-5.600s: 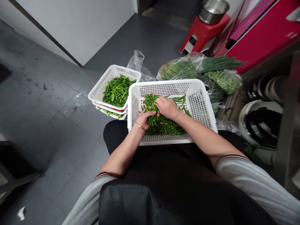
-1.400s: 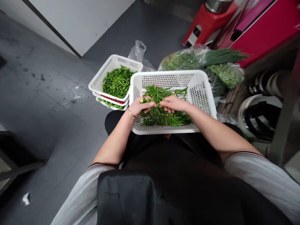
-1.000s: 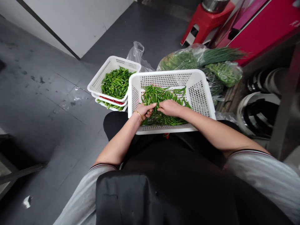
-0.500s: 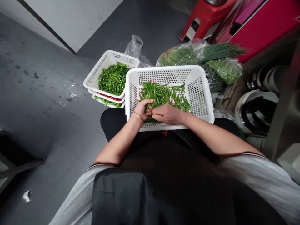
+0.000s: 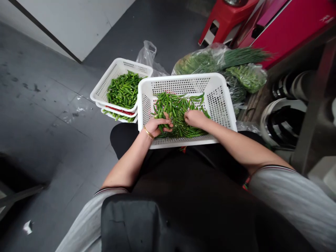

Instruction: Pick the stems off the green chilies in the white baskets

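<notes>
A large white plastic basket (image 5: 222, 98) rests across my lap, its bottom covered with green chili peppers (image 5: 178, 105). My left hand (image 5: 159, 126), with a gold bracelet at the wrist, is over the left part of the basket, its fingers curled around a few green chili peppers. Farther right, my right hand (image 5: 195, 118) is closed, knuckles up, just above the pile. Its fingertips are hidden, so what they pinch cannot be made out. Small stems and short pepper pieces lie between the two hands.
Stacked white baskets (image 5: 98, 85) stand at the left, the top one holding green chilies, with red ones below. Bagged greens (image 5: 196, 63) lie behind the large basket. A red stool (image 5: 227, 21) is at the back, and stacked pots (image 5: 285, 120) are at the right.
My right hand has moved away from my left hand, to the right over the pile. My left hand still holds chilies, its fingers a little looser. The view has shifted slightly.
</notes>
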Demonstrator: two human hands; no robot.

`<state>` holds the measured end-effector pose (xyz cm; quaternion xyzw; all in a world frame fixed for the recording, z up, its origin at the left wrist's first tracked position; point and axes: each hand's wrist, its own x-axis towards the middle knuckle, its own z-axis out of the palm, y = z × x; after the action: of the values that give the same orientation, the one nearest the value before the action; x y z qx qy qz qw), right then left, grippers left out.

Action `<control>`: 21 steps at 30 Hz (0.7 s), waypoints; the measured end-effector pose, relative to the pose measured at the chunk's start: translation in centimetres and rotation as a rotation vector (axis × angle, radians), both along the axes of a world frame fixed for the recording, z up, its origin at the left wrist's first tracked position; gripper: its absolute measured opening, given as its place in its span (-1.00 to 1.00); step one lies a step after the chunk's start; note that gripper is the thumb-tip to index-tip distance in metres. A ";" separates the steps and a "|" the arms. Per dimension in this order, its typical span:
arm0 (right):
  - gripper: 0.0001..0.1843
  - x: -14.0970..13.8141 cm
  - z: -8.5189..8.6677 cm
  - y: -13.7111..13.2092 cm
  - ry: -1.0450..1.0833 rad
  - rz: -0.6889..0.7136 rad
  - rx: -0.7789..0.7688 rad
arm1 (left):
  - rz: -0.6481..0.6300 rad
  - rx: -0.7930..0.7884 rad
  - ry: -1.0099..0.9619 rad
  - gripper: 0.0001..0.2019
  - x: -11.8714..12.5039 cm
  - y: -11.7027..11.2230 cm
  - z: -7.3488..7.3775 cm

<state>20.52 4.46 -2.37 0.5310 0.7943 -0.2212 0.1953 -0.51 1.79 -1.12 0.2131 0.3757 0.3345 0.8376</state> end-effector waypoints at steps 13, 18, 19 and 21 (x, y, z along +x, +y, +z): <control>-0.86 0.0 1.5 -0.5 0.163 0.019 -0.037 | -0.031 0.015 0.271 -0.64 2.0 -0.1 -1.0; -0.78 -0.1 4.3 -0.1 0.579 -0.181 -0.128 | 0.225 0.137 0.271 -0.64 4.2 0.4 -1.1; -0.72 -0.1 4.5 -0.4 0.648 -0.265 -0.186 | 0.267 0.132 0.257 -0.64 4.2 0.5 -1.0; -0.66 -0.3 4.5 -0.9 0.754 -0.352 -0.239 | 0.290 0.091 0.222 -0.64 4.0 0.6 -0.9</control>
<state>20.21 3.53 2.16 0.5139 0.6763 -0.5202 -0.0892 3.53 2.37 -2.02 0.2302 0.4771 0.4427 0.7234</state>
